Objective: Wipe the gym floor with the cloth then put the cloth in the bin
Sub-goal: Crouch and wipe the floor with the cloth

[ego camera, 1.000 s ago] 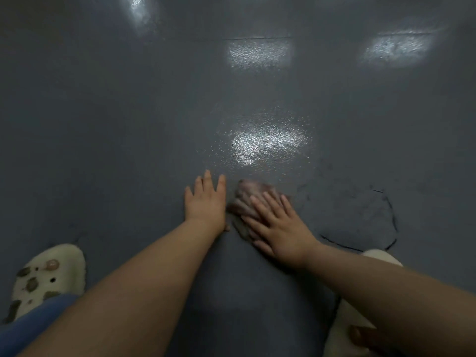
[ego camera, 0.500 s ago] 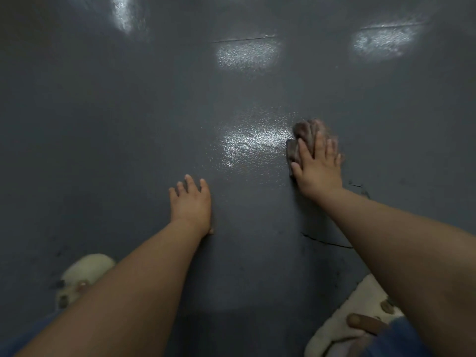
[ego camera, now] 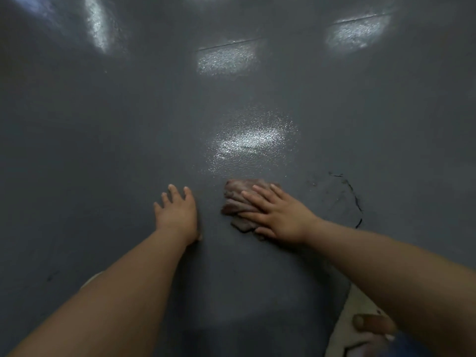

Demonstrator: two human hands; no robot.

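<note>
A: What sits nearest the camera?

B: 2 bare forearms reach forward from the bottom edge. A pale shoe (ego camera: 360, 320) shows at the lower right, with a brown strap across it.

A: And the hands?

B: The left hand (ego camera: 177, 215) lies flat on the grey floor (ego camera: 103, 150), fingers straight and slightly spread, holding nothing. The right hand (ego camera: 279, 215) presses down on a crumpled brownish cloth (ego camera: 237, 199), fingers straight across it, not curled round it.

A: How close are the 2 hands?

B: Near each other but apart, a strip of bare floor between them. The cloth pokes out past the right fingertips.

A: Farther out?

B: A thin curved crack (ego camera: 356, 202) marks the floor right of the cloth. Beyond the cloth, a bright patch of glare (ego camera: 247, 141) shows the floor's pebbled texture. 3 more reflections gleam at the far end.
</note>
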